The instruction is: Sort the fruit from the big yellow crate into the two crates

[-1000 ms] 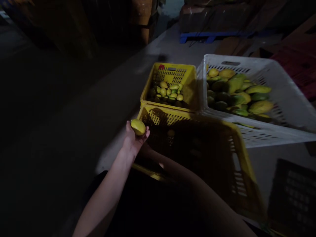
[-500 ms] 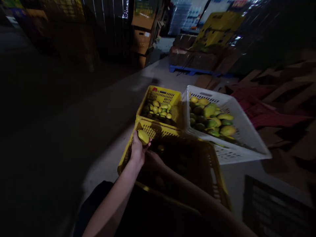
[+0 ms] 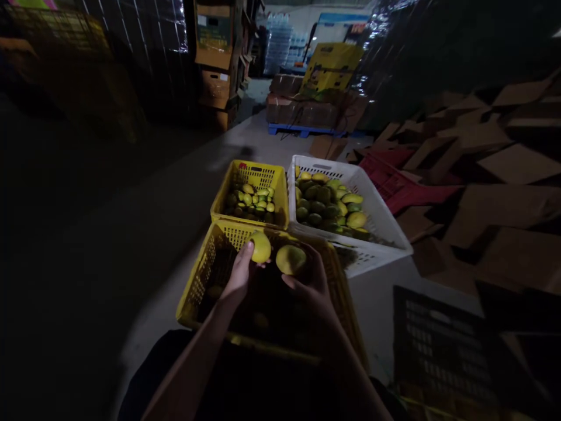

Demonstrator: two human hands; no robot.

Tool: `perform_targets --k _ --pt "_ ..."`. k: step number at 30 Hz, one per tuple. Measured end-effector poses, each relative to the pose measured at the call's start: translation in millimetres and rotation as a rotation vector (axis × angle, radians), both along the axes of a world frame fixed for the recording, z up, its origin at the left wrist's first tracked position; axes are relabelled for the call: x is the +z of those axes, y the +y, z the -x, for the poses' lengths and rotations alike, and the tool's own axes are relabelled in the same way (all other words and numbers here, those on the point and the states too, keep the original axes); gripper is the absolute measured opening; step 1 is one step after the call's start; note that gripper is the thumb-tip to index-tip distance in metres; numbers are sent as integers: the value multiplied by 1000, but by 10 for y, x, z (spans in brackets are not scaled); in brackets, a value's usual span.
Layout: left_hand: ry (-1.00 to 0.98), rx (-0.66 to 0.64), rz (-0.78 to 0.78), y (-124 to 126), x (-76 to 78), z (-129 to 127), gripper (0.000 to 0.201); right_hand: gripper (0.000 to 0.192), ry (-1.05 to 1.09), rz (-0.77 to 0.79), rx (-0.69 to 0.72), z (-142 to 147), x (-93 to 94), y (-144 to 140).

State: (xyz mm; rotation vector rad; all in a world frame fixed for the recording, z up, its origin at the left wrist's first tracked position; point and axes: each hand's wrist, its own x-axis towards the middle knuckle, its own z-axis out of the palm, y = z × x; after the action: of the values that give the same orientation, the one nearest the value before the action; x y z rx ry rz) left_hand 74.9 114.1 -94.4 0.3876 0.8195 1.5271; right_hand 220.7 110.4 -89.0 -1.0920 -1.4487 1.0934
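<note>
We are holding one fruit in each hand over the near yellow crate [image 3: 199, 280], which is sitting on the floor directly in front of our knees. Our left hand [image 3: 239, 275] is gripping a small yellow fruit [image 3: 260, 247] with the fingers curled under it and the thumb steadying one side, so most of its skin is facing up into the light. Our right hand [image 3: 312, 279] is cupping a slightly larger, duller yellow-green fruit [image 3: 290, 259] from below in much the same way. The two fruits are being held just beside each other, close but apart, above the far end of the crate; we judge that this side-by-side hold is serving a comparison of colour or size. The inside of the near crate is lying in deep shadow, and we are making out only a few fruits low in it. Beyond it, touching its far rim, a second yellow crate [image 3: 267, 175] is holding small yellow and green fruits, and just beside that a white crate [image 3: 385, 225] is holding larger green and yellow ones; the three are standing within arm's reach, which is keeping each one easy to drop into. A dark crate [image 3: 438, 345] is resting to our right, and flattened cardboard [image 3: 495, 175] is piled further right.
</note>
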Motion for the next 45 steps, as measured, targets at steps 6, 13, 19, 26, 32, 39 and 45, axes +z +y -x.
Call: perform_targets --k 6,13,19,26,32,39,45 --pt "11 14 -43 -59 1 47 29 68 129 -33 70 70 101 40" --pt "101 -45 -102 -35 -42 168 35 64 63 -171 -3 -41 183 158" --pt "91 -47 -86 -21 -53 254 31 68 94 -118 55 36 181 207" --pt "104 -59 3 -22 -25 315 27 68 217 45 133 17 134 263" --pt "75 -50 57 13 -36 320 27 67 274 166 161 -24 157 307" --pt "55 63 106 46 -37 342 21 69 234 333 139 4 135 294" --pt "149 -65 -13 -10 -18 336 36 59 254 354 162 95 165 253"
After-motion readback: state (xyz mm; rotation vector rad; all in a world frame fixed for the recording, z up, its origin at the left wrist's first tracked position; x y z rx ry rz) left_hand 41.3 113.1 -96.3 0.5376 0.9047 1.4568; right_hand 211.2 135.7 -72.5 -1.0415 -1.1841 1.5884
